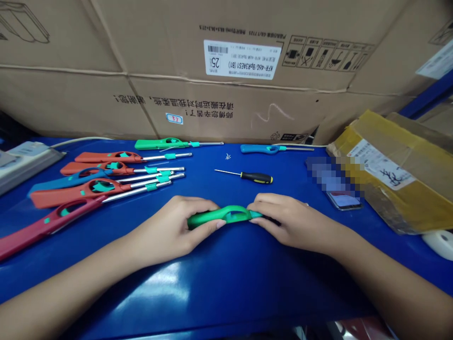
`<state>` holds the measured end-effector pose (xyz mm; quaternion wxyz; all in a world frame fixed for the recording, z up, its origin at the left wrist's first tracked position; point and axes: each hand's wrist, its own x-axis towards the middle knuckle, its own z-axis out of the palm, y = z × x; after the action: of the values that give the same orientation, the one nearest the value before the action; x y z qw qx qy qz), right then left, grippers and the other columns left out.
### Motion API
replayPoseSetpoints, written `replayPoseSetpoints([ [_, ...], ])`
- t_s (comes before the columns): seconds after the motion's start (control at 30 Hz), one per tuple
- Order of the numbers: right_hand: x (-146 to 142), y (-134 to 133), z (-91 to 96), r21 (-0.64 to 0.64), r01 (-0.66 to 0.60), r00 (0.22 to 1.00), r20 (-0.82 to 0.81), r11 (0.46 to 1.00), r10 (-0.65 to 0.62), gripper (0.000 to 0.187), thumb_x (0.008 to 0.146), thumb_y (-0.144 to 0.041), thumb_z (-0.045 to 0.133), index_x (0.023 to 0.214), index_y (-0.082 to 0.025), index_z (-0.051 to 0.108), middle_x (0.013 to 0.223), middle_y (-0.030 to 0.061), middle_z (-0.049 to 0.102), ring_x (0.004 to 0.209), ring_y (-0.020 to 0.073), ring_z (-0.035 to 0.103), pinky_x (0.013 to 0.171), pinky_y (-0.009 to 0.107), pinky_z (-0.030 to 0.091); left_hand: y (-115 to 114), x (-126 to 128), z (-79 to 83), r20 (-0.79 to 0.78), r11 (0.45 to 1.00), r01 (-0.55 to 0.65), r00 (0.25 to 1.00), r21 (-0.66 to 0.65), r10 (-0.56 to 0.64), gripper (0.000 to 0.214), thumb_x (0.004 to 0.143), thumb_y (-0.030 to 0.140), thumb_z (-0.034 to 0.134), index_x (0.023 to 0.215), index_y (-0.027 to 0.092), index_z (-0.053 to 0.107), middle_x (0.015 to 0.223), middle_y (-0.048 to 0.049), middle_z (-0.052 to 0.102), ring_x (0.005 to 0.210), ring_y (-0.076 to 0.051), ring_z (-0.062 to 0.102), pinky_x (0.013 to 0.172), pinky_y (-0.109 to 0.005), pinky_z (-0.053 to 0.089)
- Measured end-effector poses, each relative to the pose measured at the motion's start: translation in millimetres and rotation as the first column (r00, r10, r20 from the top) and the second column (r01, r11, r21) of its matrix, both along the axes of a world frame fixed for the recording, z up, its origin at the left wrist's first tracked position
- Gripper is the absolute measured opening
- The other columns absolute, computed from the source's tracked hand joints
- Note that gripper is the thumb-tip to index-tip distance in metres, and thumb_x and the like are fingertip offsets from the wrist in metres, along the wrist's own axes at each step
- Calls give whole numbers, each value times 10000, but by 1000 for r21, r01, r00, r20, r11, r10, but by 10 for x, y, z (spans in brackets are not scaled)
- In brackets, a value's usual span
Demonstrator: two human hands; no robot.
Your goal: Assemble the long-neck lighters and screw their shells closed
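Observation:
Between my two hands a green gas lighter [236, 214] is held level, low over the blue table. My left hand [179, 226] wraps round its handle, thumb along the near side. The fingers of my right hand [288, 219] pinch the nozzle end, hiding most of it. Beyond my hands lies a black-and-yellow screwdriver [255, 177], its tip pointing left. Several small screws [228, 156] lie in a little heap behind it. A blue lighter [260, 148] rests farther back on the right, and another green lighter [163, 143] at the back left.
Several orange, blue and red lighters [78, 192] lie side by side on the left of the blue table [219, 288]. A large cardboard box [170, 56] walls off the back. At right are a phone [343, 199] and a taped parcel [392, 174]; a power strip [26, 158] sits far left.

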<state>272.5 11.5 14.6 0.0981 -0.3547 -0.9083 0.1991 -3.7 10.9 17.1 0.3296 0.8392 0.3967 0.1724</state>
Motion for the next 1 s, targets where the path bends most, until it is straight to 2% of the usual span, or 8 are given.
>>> replayPoseSetpoints([
  [0.1, 38, -27, 86, 45, 46, 999, -1, 998, -46, 240, 1054, -279, 456, 1178, -215, 651, 1088, 71, 656, 977, 198, 632, 887, 350, 526, 3, -30, 66, 13, 998, 57, 998, 33, -58, 274, 1008, 394, 553, 1196, 243, 683, 1071, -14, 693, 936, -145, 651, 850, -223, 483],
  [0.17, 48, -43, 111, 112, 50, 998, 22, 992, -53, 242, 1055, -280, 455, 1173, -208, 653, 1096, 83, 653, 991, 210, 630, 884, 364, 529, -4, -44, 87, 12, 997, 75, 997, 5, -75, 300, 1012, 404, 548, 1255, 265, 655, 1132, -15, 664, 987, -145, 646, 898, -224, 479],
  [0.27, 31, -54, 93, 180, 41, 996, 73, 983, -55, 227, 1052, -288, 467, 1112, -190, 663, 1069, 88, 642, 957, 211, 628, 832, 356, 529, -13, -37, 73, 3, 995, 74, 997, -70, -74, 284, 1007, 453, 544, 1167, 260, 678, 1059, -8, 641, 922, -139, 643, 849, -227, 487],
  [0.37, 4, -47, 37, 227, 0, 994, 102, 974, -24, 250, 1062, -295, 445, 1098, -177, 662, 1041, 80, 649, 904, 201, 634, 785, 339, 517, -23, -1, 26, -34, 993, 84, 996, -88, -87, 295, 992, 491, 560, 1072, 234, 681, 1009, -6, 652, 886, -150, 643, 806, -243, 481],
  [0.53, -47, -51, -44, 370, -113, 989, 128, 922, 70, 279, 1071, -284, 413, 1102, -149, 656, 1022, 89, 673, 863, 205, 621, 720, 333, 472, -100, 59, -26, -107, 992, 91, 989, -92, -100, 359, 995, 548, 529, 1198, 273, 638, 945, 19, 721, 802, -163, 681, 706, -256, 470],
  [0.6, -78, -72, -59, 397, -144, 982, 169, 906, 82, 242, 1057, -236, 433, 1077, -142, 654, 957, 76, 665, 817, 205, 601, 665, 332, 440, -150, 71, -38, -150, 992, 113, 981, -50, -119, 408, 983, 566, 542, 1268, 280, 603, 999, 5, 740, 824, -185, 706, 698, -267, 486],
  [0.8, -137, -114, -83, 348, -202, 967, 218, 915, 130, 214, 958, -76, 452, 1002, -138, 652, 852, 57, 621, 727, 201, 541, 585, 323, 384, -257, 76, -88, -264, 985, 166, 953, 56, -146, 449, 1034, 556, 421, 1347, 258, 543, 1194, -66, 732, 914, -261, 755, 750, -348, 562],
  [1.0, -133, -127, -90, 245, -186, 975, 167, 952, 147, 225, 894, -36, 484, 1009, -139, 647, 850, 53, 628, 726, 195, 555, 615, 314, 408, -277, 85, -121, -306, 974, 194, 940, 114, -151, 493, 1046, 549, 387, 1425, 250, 490, 1156, -70, 746, 830, -265, 766, 666, -357, 566],
])
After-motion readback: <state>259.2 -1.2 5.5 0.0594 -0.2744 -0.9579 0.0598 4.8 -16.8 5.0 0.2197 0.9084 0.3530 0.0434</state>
